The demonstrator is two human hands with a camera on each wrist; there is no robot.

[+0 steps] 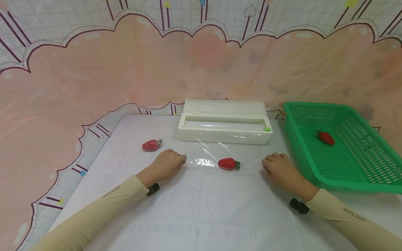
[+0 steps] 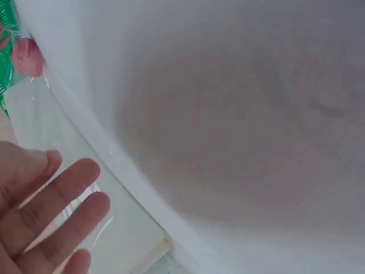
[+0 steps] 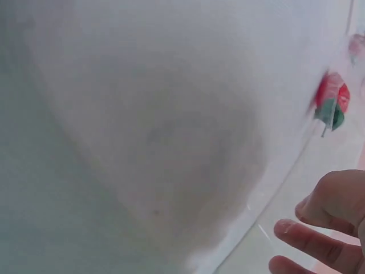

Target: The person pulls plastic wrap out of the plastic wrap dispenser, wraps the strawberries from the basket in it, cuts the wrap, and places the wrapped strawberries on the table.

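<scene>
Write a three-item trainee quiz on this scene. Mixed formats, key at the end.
1. Pick one: how many strawberries show in the head view? A) one; B) three; C) five.
2. True or false: the white box has its lid open.
3. Fill the gap: clear ____ stretches from that box toward the left hand and the right hand.

Key:
1. B: one between the hands, one beyond the left hand, one in the green basket.
2. True.
3. Film.
</scene>
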